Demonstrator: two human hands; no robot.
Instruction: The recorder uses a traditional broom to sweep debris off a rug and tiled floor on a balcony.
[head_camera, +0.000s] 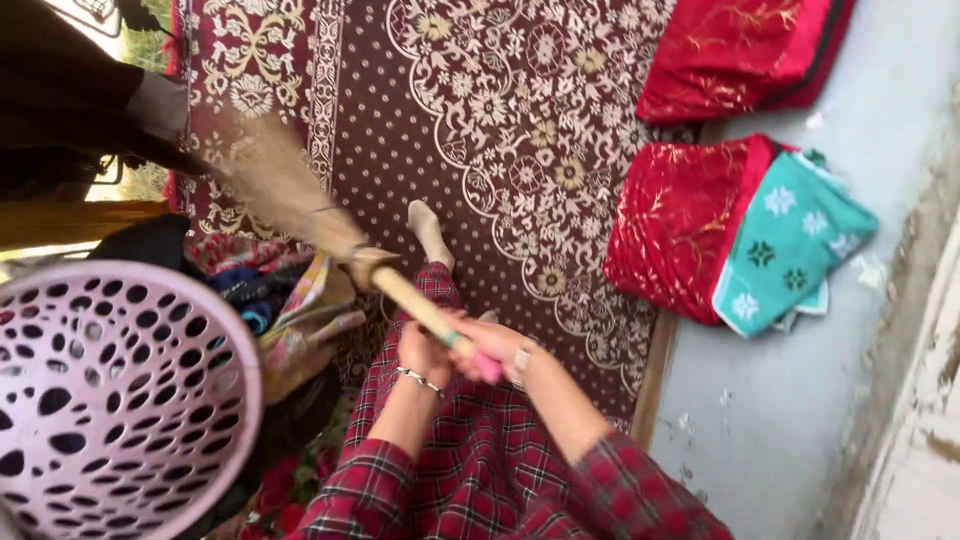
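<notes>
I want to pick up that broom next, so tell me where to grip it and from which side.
Grip the broom by its bare wooden handle, just above where both hands clasp its pink end. The handle is a straight, slim rod slanting up to the left toward the bristles, so come from the side, across its length, and wrap the fingers around it.

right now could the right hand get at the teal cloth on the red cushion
Probably not as things stand: the right hand is wrapped round the broom handle with the left hand, and the teal cloth lies well off across the carpet, nothing blocking.
</notes>
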